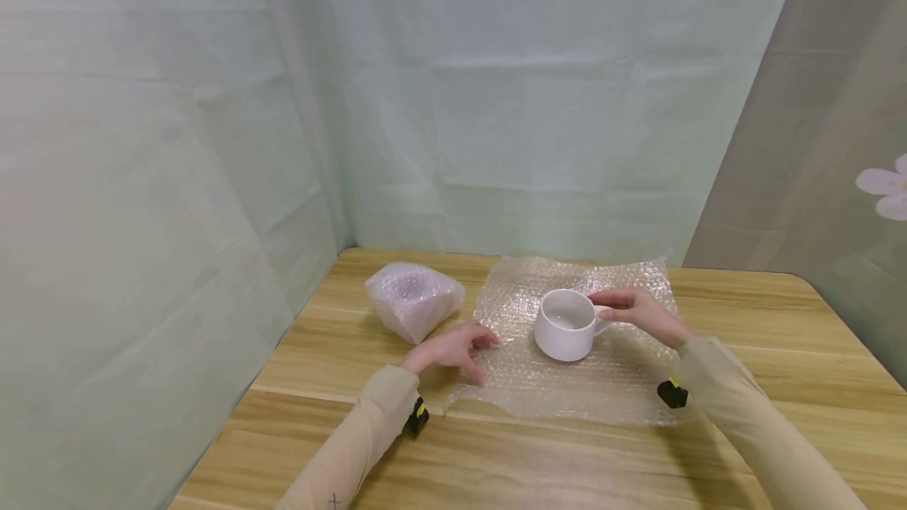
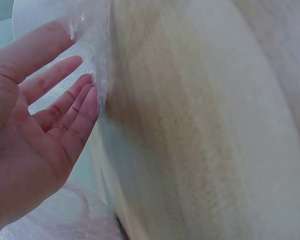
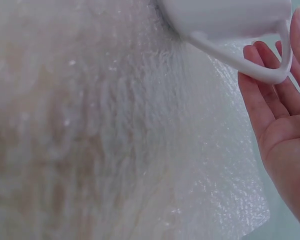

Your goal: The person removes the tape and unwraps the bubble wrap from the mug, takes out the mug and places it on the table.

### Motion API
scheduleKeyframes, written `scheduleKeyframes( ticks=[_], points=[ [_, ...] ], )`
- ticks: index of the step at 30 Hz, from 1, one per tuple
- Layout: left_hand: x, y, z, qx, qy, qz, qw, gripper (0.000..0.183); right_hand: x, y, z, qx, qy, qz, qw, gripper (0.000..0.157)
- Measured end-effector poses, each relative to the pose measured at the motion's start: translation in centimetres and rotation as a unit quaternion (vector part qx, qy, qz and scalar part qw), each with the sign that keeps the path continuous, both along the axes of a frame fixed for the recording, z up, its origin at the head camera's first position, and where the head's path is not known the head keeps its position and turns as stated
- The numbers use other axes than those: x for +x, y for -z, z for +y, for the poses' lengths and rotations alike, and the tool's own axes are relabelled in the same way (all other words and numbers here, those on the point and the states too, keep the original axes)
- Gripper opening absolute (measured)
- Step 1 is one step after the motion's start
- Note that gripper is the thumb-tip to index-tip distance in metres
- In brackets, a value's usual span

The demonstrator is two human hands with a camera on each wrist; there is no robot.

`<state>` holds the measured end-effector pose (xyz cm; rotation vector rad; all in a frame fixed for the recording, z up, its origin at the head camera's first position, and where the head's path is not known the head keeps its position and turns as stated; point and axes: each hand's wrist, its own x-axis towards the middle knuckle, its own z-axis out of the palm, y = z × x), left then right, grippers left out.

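A white mug (image 1: pixel 564 333) stands upright, mouth up, on a spread sheet of bubble wrap (image 1: pixel 510 384). My right hand (image 1: pixel 643 315) is at the mug's right side and holds its handle (image 3: pixel 260 72) between thumb and fingers. Over the left edge of the sheet, my left hand (image 1: pixel 453 346) lies with its fingers loosely extended and nothing gripped. In the left wrist view, its fingertips (image 2: pixel 87 95) meet the edge of the bubble wrap. Whether they press it down cannot be told.
A bundle wrapped in bubble wrap (image 1: pixel 413 301) sits behind my left hand, its contents blurred by the wrapping. The wooden table (image 1: pixel 538 463) reaches back to a pale curtain (image 1: pixel 524 116), with another along the left. Black wrist devices (image 1: pixel 671 393) hang below both sleeves.
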<state>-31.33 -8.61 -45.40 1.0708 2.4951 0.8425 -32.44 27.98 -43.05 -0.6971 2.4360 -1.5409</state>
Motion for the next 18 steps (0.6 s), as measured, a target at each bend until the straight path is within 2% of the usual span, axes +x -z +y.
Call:
scheduleKeyframes(
  ticks=[5,13,18],
  points=[
    [0.1,0.0,0.0,-0.001,-0.003,-0.004,1.0000,0.066,0.1,0.4,0.2,-0.003,0.011,0.009,1.000,0.042],
    [0.1,0.0,0.0,0.007,-0.004,-0.020,0.9998,0.065,0.4,1.3,0.2,-0.038,0.007,0.013,0.999,0.040],
    [0.1,0.0,0.0,0.009,-0.004,-0.018,0.9998,0.065,0.6,1.4,0.0,-0.041,0.034,0.027,0.998,0.038]
  ],
)
